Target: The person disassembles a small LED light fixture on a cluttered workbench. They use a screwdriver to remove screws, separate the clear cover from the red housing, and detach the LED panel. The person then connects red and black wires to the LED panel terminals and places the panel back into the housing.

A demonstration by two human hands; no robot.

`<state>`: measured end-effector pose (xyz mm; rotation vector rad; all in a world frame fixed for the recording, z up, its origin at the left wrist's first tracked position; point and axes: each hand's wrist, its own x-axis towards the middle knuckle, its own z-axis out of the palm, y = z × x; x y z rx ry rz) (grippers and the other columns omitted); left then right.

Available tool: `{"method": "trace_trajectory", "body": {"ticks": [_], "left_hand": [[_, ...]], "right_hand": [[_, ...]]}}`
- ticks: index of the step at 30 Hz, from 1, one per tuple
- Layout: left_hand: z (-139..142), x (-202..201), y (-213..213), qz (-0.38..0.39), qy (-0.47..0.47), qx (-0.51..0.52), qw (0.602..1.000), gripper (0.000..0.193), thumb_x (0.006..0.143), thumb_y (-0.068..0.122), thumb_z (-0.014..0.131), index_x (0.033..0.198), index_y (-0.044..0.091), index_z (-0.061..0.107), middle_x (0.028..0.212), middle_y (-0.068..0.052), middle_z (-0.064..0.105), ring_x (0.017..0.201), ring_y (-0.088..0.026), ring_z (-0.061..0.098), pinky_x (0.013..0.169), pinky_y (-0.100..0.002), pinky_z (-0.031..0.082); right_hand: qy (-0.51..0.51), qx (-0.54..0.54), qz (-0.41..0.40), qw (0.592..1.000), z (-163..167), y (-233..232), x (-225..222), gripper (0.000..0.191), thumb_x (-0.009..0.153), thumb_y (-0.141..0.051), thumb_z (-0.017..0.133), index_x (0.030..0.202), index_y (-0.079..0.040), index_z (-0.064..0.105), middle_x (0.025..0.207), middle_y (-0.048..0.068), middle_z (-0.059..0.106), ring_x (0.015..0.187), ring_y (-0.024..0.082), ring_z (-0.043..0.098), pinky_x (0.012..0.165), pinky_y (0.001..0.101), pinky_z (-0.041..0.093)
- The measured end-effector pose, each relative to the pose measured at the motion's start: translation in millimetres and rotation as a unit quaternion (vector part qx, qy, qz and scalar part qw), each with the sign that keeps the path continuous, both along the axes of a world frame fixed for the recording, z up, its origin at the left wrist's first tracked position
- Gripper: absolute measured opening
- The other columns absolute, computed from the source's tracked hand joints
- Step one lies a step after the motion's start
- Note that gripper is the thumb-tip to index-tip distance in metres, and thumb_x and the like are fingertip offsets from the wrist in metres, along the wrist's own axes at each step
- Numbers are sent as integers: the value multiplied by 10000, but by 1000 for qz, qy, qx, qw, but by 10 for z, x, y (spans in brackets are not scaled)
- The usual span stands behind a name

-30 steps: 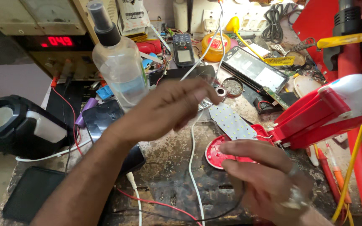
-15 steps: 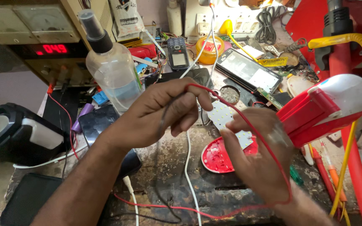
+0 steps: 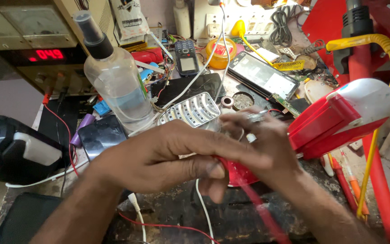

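Observation:
My left hand reaches across the middle of the bench, its fingers closed and pinching a thin red wire that runs blurred toward the lower right. My right hand meets it fingertip to fingertip; it is motion-blurred, wears rings, and its grip is unclear. Just behind the left hand's knuckles sits a silver dimpled reflector panel. A red round lamp base shows beneath both hands.
A clear spray bottle stands at the back left, before a power supply with a red display. A red-and-white lamp head lies to the right, near a yellow cable. Phones, a phone board and a black device crowd the bench.
The two hands have come together over the red lamp base. The red wire, looped over my right hand before, now trails down to the right. The view has shifted closer.

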<state>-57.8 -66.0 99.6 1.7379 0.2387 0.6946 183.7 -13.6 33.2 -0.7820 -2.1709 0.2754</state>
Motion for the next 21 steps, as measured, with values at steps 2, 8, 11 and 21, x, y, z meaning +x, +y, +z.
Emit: {"method": "trace_trajectory", "body": {"ticks": [2, 8, 11, 21], "left_hand": [[56, -59, 20, 100, 49, 148, 983, 390, 1054, 177, 535, 1418, 36, 534, 987, -53, 751, 888, -80, 731, 814, -265, 613], [-135, -54, 226, 319, 3, 185, 930, 174, 1130, 100, 518, 1234, 31, 640, 987, -29, 693, 836, -91, 610, 730, -244, 514], [-363, 79, 299, 324, -45, 126, 936, 107, 1102, 108, 600, 1146, 27, 654, 863, 13, 561, 758, -70, 476, 678, -237, 406], [-589, 564, 210, 324, -1, 4, 946, 280, 890, 221, 796, 1135, 101, 735, 589, 126, 363, 551, 8, 320, 510, -224, 271]], "right_hand": [[52, -46, -82, 994, 19, -27, 79, 371, 875, 3, 524, 1187, -66, 713, 1034, 126, 736, 939, 202, 749, 840, 324, 608], [425, -261, 123, 858, -114, -159, 340, 257, 1167, -170, 511, 1221, 48, 636, 1061, 170, 706, 996, 247, 699, 912, 392, 590], [514, -296, 161, 789, -269, -263, 470, 252, 1171, -190, 555, 1201, 53, 617, 1093, 191, 710, 1018, 279, 697, 939, 423, 578], [517, -325, 189, 769, -541, -528, 645, 279, 1184, -192, 517, 1204, 70, 611, 1156, 208, 651, 1071, 292, 664, 965, 458, 549]]}}
